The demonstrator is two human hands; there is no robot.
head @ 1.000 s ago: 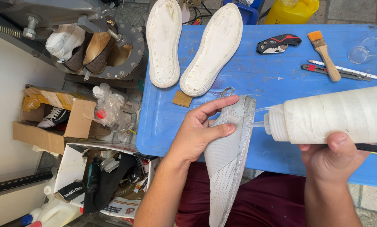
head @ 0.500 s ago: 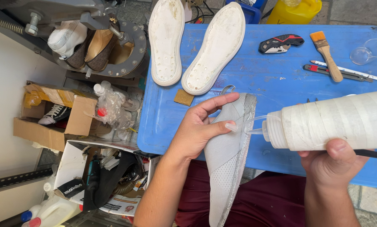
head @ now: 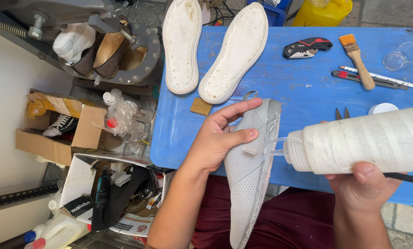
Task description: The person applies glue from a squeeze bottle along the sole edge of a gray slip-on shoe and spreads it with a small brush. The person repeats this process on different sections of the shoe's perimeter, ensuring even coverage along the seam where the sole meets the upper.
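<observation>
We hold a grey knit shoe upper [head: 250, 184] in our left hand [head: 218, 138], over the near edge of the blue desk [head: 289, 87] and above our lap. The grip of this hand is clamped on the upper: the fingers [head: 241, 108] lie across its side and the thumb presses near its bottom rim. Our right hand [head: 365, 189] is closed around a big white squeeze bottle [head: 368, 140], wrapped in pale tape, which lies almost level. Its clear nozzle [head: 275, 145] touches the rim of the upper, just beside our left thumb.

Further on the desk lie two white soles [head: 181, 46] side by side, with a small tan square [head: 200, 106] near them. To the right are a black and red folding knife [head: 305, 47], a brush [head: 356, 60] with a wooden handle and a small clear cup [head: 402, 55]. Left of the desk, on the floor, stands a cardboard box [head: 59, 127] with a shoe inside.
</observation>
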